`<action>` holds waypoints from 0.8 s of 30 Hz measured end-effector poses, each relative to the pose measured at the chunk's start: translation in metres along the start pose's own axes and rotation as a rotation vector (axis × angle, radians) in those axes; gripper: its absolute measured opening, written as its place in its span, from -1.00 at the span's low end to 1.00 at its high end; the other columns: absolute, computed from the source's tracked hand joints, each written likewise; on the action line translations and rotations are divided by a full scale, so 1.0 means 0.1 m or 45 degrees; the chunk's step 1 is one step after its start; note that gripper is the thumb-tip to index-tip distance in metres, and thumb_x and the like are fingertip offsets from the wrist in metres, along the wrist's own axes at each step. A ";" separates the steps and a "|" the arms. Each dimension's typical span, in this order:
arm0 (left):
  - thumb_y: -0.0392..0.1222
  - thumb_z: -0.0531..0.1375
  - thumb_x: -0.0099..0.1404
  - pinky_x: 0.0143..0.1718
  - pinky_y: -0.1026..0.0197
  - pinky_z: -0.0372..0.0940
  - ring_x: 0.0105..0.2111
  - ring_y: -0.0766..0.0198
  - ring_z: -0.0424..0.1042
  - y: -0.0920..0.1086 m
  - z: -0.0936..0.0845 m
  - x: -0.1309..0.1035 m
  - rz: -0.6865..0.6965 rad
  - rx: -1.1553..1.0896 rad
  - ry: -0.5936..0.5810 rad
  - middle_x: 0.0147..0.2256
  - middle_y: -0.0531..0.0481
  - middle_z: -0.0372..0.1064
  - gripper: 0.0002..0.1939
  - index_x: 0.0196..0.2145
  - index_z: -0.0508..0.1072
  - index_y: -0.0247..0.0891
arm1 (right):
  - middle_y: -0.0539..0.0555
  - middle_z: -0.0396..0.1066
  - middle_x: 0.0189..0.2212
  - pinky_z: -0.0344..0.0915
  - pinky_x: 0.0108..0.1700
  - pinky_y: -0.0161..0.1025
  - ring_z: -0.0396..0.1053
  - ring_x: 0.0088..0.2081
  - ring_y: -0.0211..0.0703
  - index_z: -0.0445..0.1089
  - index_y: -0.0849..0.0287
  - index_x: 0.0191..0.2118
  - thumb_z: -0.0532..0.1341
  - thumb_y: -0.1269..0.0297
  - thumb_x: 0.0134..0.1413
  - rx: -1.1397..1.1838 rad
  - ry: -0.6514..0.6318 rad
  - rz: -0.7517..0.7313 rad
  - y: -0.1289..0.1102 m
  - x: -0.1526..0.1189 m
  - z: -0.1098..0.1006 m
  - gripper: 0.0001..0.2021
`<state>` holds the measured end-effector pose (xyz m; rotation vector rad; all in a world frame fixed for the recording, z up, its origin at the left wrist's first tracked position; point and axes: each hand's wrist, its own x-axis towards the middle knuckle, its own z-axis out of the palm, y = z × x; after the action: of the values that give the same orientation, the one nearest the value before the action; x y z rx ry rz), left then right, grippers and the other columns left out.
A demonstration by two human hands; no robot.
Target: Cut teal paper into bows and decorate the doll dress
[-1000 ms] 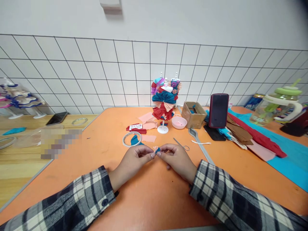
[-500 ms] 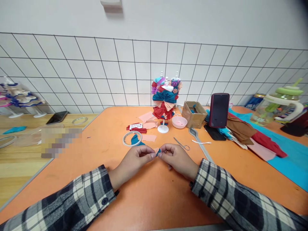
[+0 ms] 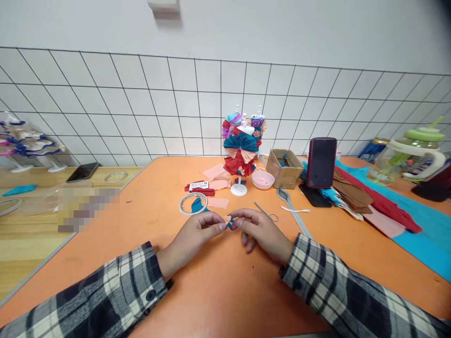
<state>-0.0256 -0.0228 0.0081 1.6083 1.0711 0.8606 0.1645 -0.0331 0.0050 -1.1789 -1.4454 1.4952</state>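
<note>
Between my fingertips, low over the table, is a small paper flower [image 3: 229,222] of pleated peach and teal crepe paper. My left hand [image 3: 197,239] pinches its left edge with thumb and forefinger. My right hand [image 3: 262,234] has thumb and forefinger at its right edge, with the other fingers curled below. Just beyond my left hand lies a roll of tape [image 3: 182,205] with a teal paper scrap [image 3: 197,204] in its ring. Small scissors [image 3: 262,208] rest past my right hand, their handle partly hidden by it.
A doll-like stand with ruffled paper skirts [image 3: 240,155] is at the back. Nearby are a pink bowl [image 3: 262,183], a cardboard box [image 3: 285,173], a propped phone [image 3: 321,164] and peach paper strips [image 3: 217,203]. Folded crepe paper [image 3: 352,192] and a clear jug [image 3: 391,159] occupy the right.
The flower's face has turned more into view between the fingers. My right fingertips have loosened and shifted slightly, and its lower fingers extend further down. The left hand has barely moved.
</note>
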 end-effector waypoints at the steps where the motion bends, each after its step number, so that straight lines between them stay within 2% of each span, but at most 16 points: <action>1: -0.04 0.24 0.17 -0.22 0.21 0.25 -0.31 0.19 0.39 0.00 0.00 0.00 0.000 0.001 0.001 -0.37 0.00 0.45 -0.78 -0.41 0.50 -0.26 | 0.02 0.36 -0.35 0.26 -0.67 -0.41 0.27 -0.57 -0.37 0.35 0.21 -0.13 0.22 0.10 -0.04 0.025 -0.013 0.006 0.01 0.00 0.01 -0.64; 4: -0.03 0.24 0.16 -0.23 0.21 0.25 -0.32 0.21 0.38 0.01 0.00 -0.01 0.003 0.005 -0.005 -0.39 0.00 0.44 -0.78 -0.42 0.49 -0.26 | -0.09 0.26 -0.53 0.25 -0.68 -0.43 0.19 -0.62 -0.41 0.36 0.22 -0.29 0.27 0.12 -0.07 -0.010 0.020 -0.002 0.03 0.00 0.02 -0.71; 7: -0.01 0.23 0.17 -0.27 0.23 0.26 -0.32 0.22 0.37 0.02 0.01 -0.01 0.002 -0.062 -0.005 -0.39 0.00 0.40 -0.76 -0.37 0.47 -0.26 | -0.14 0.18 -0.62 0.24 -0.69 -0.43 0.10 -0.66 -0.43 0.38 0.22 -0.35 0.28 0.13 -0.07 -0.035 0.066 -0.010 0.05 0.01 0.02 -0.76; 10: 0.03 0.24 0.16 -0.29 0.23 0.29 -0.28 0.20 0.38 0.01 0.04 -0.01 -0.027 -0.127 -0.039 -0.33 -0.03 0.40 -0.69 -0.28 0.44 -0.27 | -0.13 0.20 -0.63 0.23 -0.69 -0.41 0.09 -0.67 -0.43 0.42 0.23 -0.35 0.27 0.13 -0.07 -0.042 0.060 -0.012 0.06 0.02 0.02 -0.75; 13: 0.00 0.29 0.09 -0.29 0.23 0.27 -0.34 0.24 0.38 -0.01 0.06 0.00 -0.043 -0.040 -0.037 -0.36 -0.01 0.41 -0.71 -0.36 0.42 -0.28 | -0.11 0.22 -0.62 0.22 -0.69 -0.40 0.10 -0.68 -0.42 0.43 0.24 -0.36 0.26 0.11 -0.06 -0.066 0.046 -0.027 0.07 0.02 0.02 -0.74; 16: -0.03 0.27 0.09 -0.32 0.25 0.23 -0.39 0.26 0.36 -0.03 0.07 0.02 -0.039 0.046 0.001 -0.43 0.02 0.40 -0.76 -0.43 0.43 -0.28 | -0.09 0.23 -0.61 0.23 -0.67 -0.39 0.15 -0.65 -0.39 0.42 0.22 -0.39 0.27 0.11 -0.08 -0.124 0.079 -0.052 0.06 0.02 0.01 -0.75; 24: -0.07 0.24 0.14 -0.32 0.27 0.21 -0.39 0.29 0.33 0.01 0.04 -0.01 0.010 0.009 -0.076 -0.44 0.05 0.36 -0.80 -0.43 0.42 -0.28 | -0.06 0.24 -0.63 0.17 -0.62 -0.39 0.16 -0.59 -0.34 0.41 0.20 -0.46 0.27 0.15 -0.13 -0.251 0.063 -0.086 0.00 0.01 -0.03 -0.80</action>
<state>-0.0226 -0.0253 0.0077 1.6346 1.0277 0.8101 0.1668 -0.0315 0.0046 -1.2612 -1.6113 1.2921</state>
